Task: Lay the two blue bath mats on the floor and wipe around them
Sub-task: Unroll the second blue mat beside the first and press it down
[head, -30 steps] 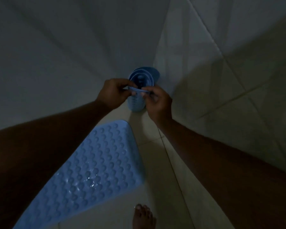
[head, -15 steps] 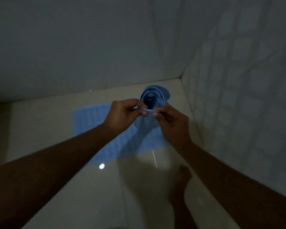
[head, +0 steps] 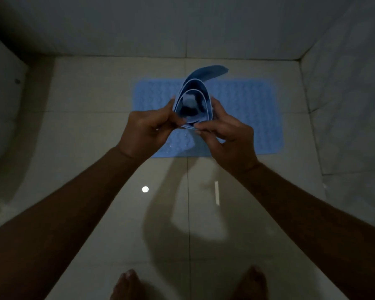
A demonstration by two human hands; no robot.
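Above the flat mat (head: 247, 109), both hands (head: 193, 131) pinch the rolled mat (head: 193, 100).

Both hands, left hand (head: 146, 128) and right hand (head: 230, 135), pinch a rolled blue mat (head: 193, 98) above what looks like a flat mat (head: 247, 109).

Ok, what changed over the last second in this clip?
The rolled mat has loosened: its coils sit wider and the outer end flares out. The view swung from the wall corner down to the floor. The left hand and right hand still pinch its near edge; the flat mat stays laid out.
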